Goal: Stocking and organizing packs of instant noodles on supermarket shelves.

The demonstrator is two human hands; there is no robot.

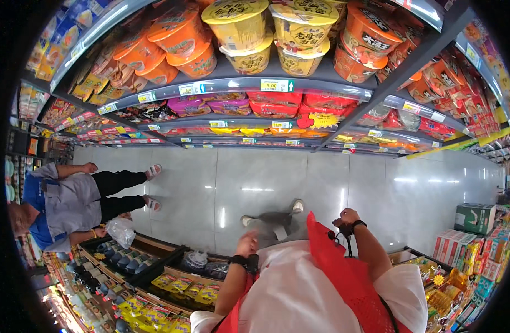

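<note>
My left hand [247, 243] hangs in front of my body at waist height, smeared by motion, with a dark band on its wrist; its fingers do not show clearly. To the right, my right hand [348, 217] is raised with the fingers curled into a fist. Something small and dark shows at its fingers, too small to name. A black wristband [359, 223] circles that wrist. Beside this hand hangs a black cord [349, 244], close to the open flap of the red vest [330, 250] over my white shirt. Both hands are apart from the shelves.
Ahead runs a long shelf [227, 83] with tubs of instant noodles [235, 25] above and bagged noodles [274, 104] below. A person [66, 202] stands at the left beside a plastic bag [120, 231]. Bins of yellow packets [180, 284] lie near left; boxes [453, 244] are stacked at right.
</note>
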